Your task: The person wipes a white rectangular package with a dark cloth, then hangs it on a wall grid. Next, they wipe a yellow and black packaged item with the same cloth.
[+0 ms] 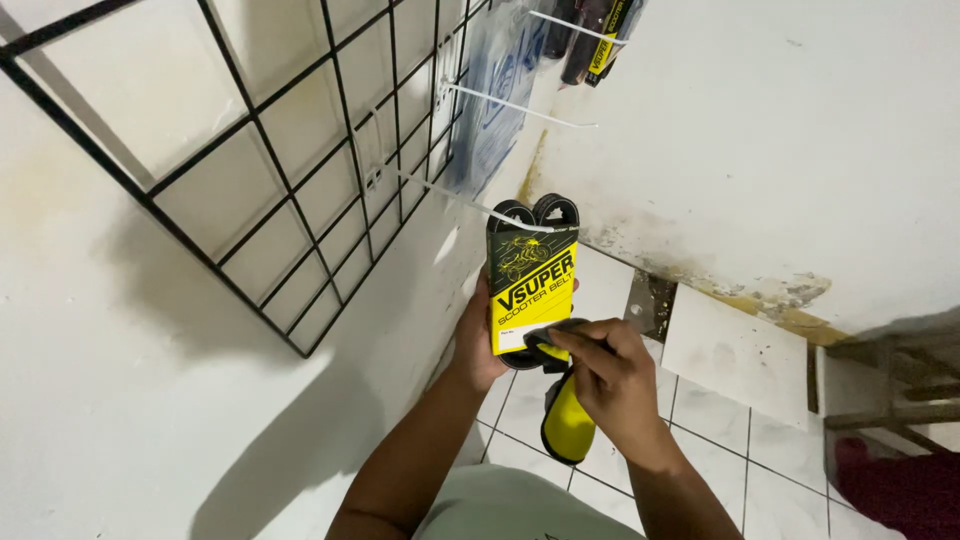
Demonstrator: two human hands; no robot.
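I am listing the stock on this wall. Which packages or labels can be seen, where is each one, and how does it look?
Belt package: centre, at the tip of a white wire hook, held by the left hand; tall yellow and black card sleeve around a black belt.
Second package: below it, under the right hand; yellow and black.
Hanging packages: top, on white hooks; dark with yellow.

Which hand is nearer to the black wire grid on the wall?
Left. The left hand holds the belt pack just below and right of the grid; the right hand is farther right, holding a yellow sleeve.
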